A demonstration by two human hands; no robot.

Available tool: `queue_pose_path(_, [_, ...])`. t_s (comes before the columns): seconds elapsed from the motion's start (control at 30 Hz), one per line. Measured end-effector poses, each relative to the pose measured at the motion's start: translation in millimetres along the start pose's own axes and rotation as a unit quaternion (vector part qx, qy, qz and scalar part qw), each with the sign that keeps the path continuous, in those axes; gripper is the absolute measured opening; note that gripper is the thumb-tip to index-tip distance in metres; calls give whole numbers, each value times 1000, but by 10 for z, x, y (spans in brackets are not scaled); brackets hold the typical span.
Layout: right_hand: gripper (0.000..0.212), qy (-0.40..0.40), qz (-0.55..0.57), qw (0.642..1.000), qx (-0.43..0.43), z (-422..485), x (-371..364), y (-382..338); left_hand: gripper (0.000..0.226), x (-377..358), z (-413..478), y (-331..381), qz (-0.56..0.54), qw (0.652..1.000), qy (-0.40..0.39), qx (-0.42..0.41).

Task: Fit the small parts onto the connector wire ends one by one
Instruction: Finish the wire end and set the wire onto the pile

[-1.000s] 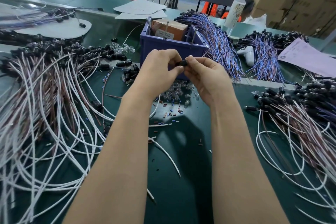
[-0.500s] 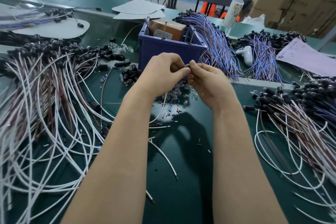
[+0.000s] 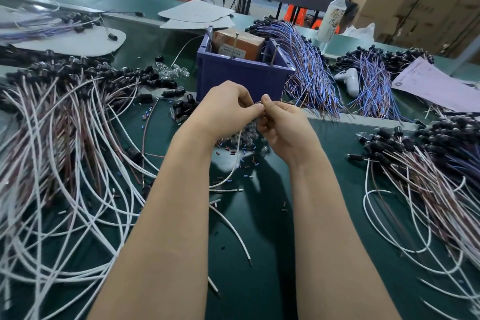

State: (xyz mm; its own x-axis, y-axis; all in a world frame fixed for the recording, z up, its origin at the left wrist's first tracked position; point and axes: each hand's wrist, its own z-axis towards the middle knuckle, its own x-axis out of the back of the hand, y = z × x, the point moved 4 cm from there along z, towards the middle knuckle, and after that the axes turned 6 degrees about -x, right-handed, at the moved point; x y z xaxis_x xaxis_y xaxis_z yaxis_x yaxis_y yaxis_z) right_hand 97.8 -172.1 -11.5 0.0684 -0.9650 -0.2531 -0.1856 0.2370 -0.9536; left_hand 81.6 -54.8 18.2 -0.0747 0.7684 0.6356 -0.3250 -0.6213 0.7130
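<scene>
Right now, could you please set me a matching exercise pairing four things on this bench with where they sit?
Things:
1. blue bin
2. white controller
3. bottle
4. pink sheet

Places:
A. between the two blue wire bundles
B. centre of the bench
C. lying flat at the far right
D. standing upright at the back

Pairs: 1-B, 2-A, 3-D, 4-C.
</scene>
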Motion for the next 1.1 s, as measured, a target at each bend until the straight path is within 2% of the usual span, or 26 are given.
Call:
queue_pose_path(0.07, [32,19,26,999,-15,21,29,41,22,19,-31,7,-23,1000,-13,7])
queue_pose_path(0.17, [33,124,64,990,-31,15,325,51,23,142,-100,47,-89,995,-45,19])
queue_pose_path(0.2, [34,156,30,987,-20,0,412,29,23,206,-104,44,-94,995,-31,22])
queue_pose_path(0.27, [33,172,-94,980,21,-40,431,-24,21,308,-87,9,-97,994,44,31])
queue_pose_path(0.33, [30,154,-219,962,46,-47,286,-31,16,334,-71,-6,-94,989,98,50])
queue_pose_path(0.43, [10,139,-366,918,54,-18,111,-17,7,290,-70,16,-85,990,90,65])
queue_pose_path(0.47, [12,132,-406,902,57,-13,84,-20,7,296,-73,21,-83,990,90,65])
queue_pose_path(0.57, [18,87,-482,868,85,-37,-35,-39,11,360,-94,38,-68,990,107,69])
queue_pose_path(0.67, [17,17,-526,842,119,-90,-288,15,16,473,-104,82,-77,983,158,56])
queue_pose_path(0.77, [26,-46,-603,788,117,-134,-552,192,14,543,-106,141,-101,978,181,37])
queue_pose_path(0.83, [21,-65,-638,756,129,-152,-672,299,12,537,-110,154,-101,979,174,30])
queue_pose_path(0.9, [13,-71,-629,763,130,-161,-719,365,10,505,-110,151,-101,983,154,24])
queue_pose_path(0.97, [9,-54,-593,794,125,-151,-677,341,8,473,-105,144,-110,985,131,27])
queue_pose_path(1.03, [11,0,-553,822,132,-128,-525,198,9,448,-94,135,-126,984,121,28])
queue_pose_path(1.1, [7,65,-477,866,132,-117,-256,-10,12,418,-83,115,-125,984,121,29])
